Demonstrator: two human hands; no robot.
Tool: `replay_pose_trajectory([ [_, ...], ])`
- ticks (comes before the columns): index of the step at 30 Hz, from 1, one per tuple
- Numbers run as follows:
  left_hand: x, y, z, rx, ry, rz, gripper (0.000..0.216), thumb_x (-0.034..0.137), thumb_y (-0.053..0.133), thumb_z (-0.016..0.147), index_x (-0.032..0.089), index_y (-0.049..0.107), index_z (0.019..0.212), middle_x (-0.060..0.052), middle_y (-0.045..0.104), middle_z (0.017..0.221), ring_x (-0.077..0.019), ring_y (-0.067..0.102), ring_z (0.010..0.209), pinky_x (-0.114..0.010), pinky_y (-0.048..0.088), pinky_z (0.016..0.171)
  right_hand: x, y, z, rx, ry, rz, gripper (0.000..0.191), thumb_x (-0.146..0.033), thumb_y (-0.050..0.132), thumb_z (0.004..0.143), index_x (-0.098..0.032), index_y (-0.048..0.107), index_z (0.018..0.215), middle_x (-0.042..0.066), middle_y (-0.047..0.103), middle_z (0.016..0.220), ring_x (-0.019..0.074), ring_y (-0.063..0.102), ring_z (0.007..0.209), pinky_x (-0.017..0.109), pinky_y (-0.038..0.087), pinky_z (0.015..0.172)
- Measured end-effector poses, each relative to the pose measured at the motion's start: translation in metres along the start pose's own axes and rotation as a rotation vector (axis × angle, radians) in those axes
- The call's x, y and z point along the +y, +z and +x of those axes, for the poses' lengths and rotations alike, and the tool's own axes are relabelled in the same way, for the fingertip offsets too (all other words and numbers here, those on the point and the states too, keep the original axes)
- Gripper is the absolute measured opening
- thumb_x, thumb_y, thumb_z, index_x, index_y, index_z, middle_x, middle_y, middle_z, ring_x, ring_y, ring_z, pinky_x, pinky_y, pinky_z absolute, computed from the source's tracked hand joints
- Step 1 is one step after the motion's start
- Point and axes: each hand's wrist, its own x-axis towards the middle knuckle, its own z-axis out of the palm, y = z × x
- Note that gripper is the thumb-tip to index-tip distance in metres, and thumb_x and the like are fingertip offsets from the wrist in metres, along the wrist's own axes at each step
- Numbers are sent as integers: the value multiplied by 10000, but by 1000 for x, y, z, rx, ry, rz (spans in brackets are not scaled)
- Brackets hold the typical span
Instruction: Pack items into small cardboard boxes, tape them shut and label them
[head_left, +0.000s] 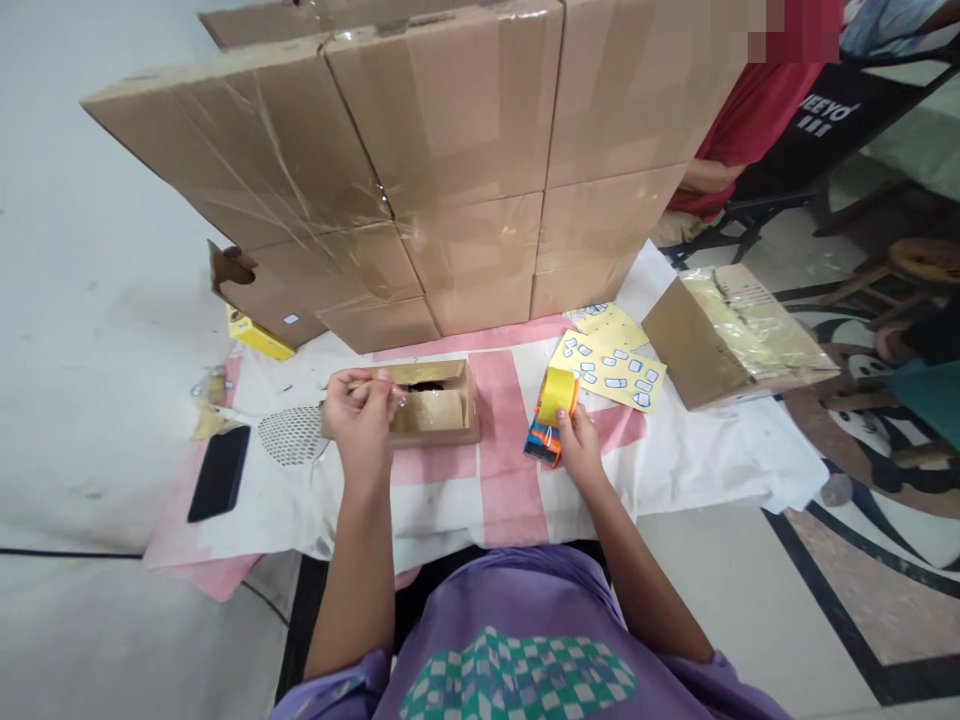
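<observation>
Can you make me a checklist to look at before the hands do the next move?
1. Right hand holding the tape dispenser: ok.
2. Small cardboard box open on top: ok, its inside shows.
3. Left hand holding a piece of tape: cannot tell, fingertips pinched but too small to see.
4. Box's left end undamaged: cannot tell, the left hand covers part.
5. Black phone away from both hands: ok.

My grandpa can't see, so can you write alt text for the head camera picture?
A person's right hand holds yellow tape, while the left hand is pinched over a small open box on a pink-and-white cloth. Tall taped cardboard stands behind, with yellow cards at the right.
</observation>
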Motion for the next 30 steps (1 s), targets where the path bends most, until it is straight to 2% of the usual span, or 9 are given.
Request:
replay_pose_trajectory([
  [3,3,-4,1,30,79,-60,390,392,737,787,249,405,931,69,602,624,-78,453,458,-207,252,480,-2,-2,-2,6,45,-17,398,-601,476,975,-230,618,981,80,669,966,289,611,963,476,472,922],
  [7,-2,-9,6,-111,-91,235,376,376,730,793,251,437,991,64,642,611,-89,407,398,-222,269,468,-18,-14,-13,197,43,-1,476,-575,606,910,-212,561,1214,118,606,1168,307,565,1111,518,450,1002],
  [9,-3,-10,7,-150,-121,429,331,354,703,814,252,458,1012,59,647,595,-126,476,428,-242,311,494,-38,-21,-19,355,-51,-3,434,-520,638,913,-212,543,1203,100,569,1139,278,561,1055,478,470,954],
  [11,-3,-10,5,-171,-87,582,276,330,665,847,249,483,1037,48,655,595,-169,563,499,-267,359,541,-67,-22,-19,385,-210,-20,262,-436,623,952,-230,570,1105,65,570,1025,248,565,948,426,484,867],
  [14,-1,-12,2,-193,-40,650,246,303,619,871,241,497,1076,31,673,627,-198,638,597,-287,413,605,-115,-5,-4,49,-454,-76,149,-331,516,1028,-258,646,1035,64,637,956,253,603,923,423,494,847],
  [17,2,-19,0,-232,-83,502,295,320,632,850,240,483,1091,27,671,648,-184,639,616,-273,434,608,-148,35,23,-376,-652,-235,252,-319,500,1052,-294,714,1182,82,693,1283,320,574,1237,521,429,1063],
  [19,7,-25,1,-249,-136,358,339,347,674,813,241,478,1069,40,639,617,-159,593,561,-245,408,558,-155,62,39,-530,-710,-339,284,-361,538,1050,-293,720,1257,70,631,1465,378,473,1393,614,340,1143],
  [23,19,-32,5,-261,-203,200,396,374,738,745,245,483,1020,60,590,571,-95,441,434,-196,292,457,-149,86,51,-628,-652,-385,349,-381,482,1077,-289,708,1327,57,576,1554,407,408,1473,686,315,1142],
  [30,9,-3,15,-186,-280,108,458,375,764,677,231,467,994,62,610,588,-56,346,396,-181,218,429,-147,77,37,-632,-617,-407,413,-327,403,1097,-303,626,1444,12,492,1625,369,310,1553,637,326,1159],
])
